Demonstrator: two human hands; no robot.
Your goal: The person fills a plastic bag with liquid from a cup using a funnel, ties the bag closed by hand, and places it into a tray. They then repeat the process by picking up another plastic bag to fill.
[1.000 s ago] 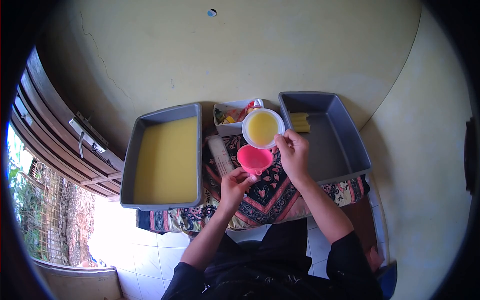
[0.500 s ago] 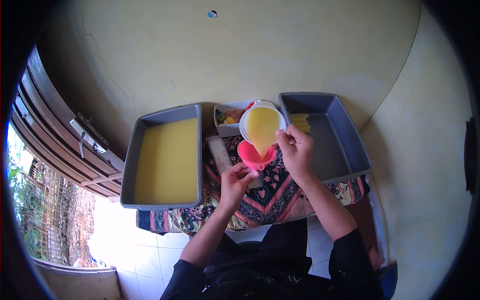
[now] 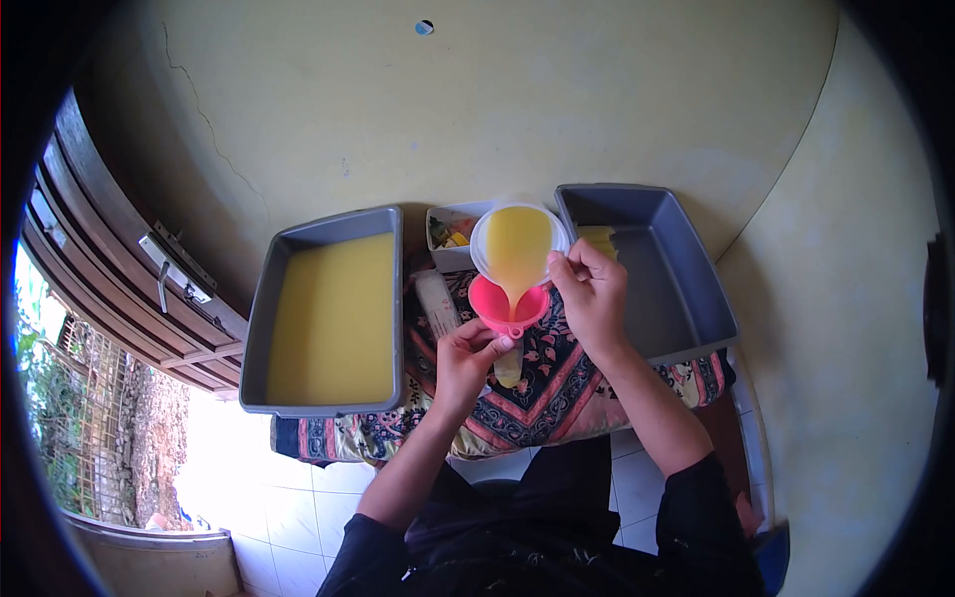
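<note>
The left hand is closed on a pink funnel, thumb near its rim, above a patterned cloth. The right hand grips the edge of a white bowl — tilted toward the funnel — and yellow liquid runs down into it. Below the funnel shows a narrow bag, yellow at its bottom. One grey tub of yellow liquid stands left; another — with yellow packets in it — stands right.

With our left hand we hold the pink funnel; just beyond it, our right hand tips a white bowl, pouring yellow liquid in. A grey tray stands left of the funnel, a second tray right.
</note>
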